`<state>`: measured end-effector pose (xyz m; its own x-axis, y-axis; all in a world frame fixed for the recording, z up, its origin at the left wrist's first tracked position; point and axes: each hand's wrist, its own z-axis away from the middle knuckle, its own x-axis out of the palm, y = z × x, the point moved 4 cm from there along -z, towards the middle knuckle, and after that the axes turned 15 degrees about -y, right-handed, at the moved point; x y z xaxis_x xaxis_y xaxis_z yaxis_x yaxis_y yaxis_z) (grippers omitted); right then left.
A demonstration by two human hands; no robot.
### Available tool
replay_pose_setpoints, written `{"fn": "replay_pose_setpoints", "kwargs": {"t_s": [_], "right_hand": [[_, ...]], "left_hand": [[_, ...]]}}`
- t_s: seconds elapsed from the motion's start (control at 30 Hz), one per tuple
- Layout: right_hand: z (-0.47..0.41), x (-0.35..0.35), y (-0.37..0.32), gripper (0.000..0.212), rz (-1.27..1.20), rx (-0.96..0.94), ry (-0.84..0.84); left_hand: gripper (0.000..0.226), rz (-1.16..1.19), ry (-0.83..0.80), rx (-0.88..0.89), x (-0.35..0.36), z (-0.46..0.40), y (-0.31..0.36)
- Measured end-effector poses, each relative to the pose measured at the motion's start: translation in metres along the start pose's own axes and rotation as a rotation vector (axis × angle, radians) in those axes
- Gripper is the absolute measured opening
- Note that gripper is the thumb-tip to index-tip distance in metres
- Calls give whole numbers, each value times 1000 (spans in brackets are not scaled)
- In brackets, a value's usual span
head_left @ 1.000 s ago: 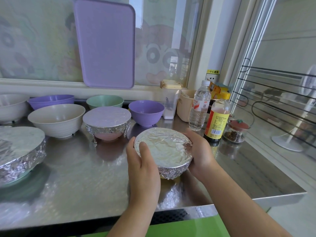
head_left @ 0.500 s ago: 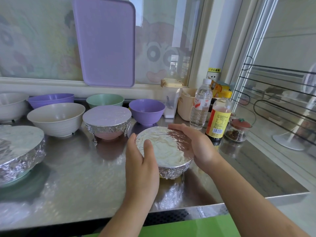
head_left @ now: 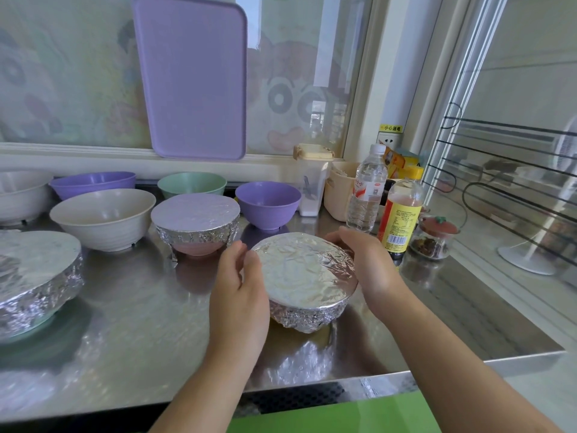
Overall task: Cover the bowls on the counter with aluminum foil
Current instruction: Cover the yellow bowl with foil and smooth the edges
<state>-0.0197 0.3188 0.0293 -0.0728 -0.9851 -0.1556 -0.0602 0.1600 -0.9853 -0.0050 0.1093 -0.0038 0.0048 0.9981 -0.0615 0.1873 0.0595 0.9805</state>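
Round foil-wrapped bowl on the steel tabletop, near its front edge, cupped between left hand and right hand. Fingers curled against the crimped foil rim on both sides. Left thumb now off the foil top, right fingers swung round to the far rim. Open steel left of it; bottles just beside on the right.

Daylight falls through a frosted cartoon-patterned window behind a steel counter, sliding glass door at right.
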Motion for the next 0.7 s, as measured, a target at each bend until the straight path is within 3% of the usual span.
{"fn": "replay_pose_setpoints", "kwargs": {"t_s": [0.1,0.27,0.4,0.7], "right_hand": [[-2,1,-4,35,22,-39,-122],[-4,12,-8,36,11,10,-337],[-2,13,-8,40,38,14,-337],[1,6,-14,32,166,-29,-216]], "left_hand": [[54,-53,4,35,3,7,4],[105,-309,-8,187,25,28,16],[136,-411,-67,230,30,29,9],[140,-332,-248,225,10,11,-6]]}}
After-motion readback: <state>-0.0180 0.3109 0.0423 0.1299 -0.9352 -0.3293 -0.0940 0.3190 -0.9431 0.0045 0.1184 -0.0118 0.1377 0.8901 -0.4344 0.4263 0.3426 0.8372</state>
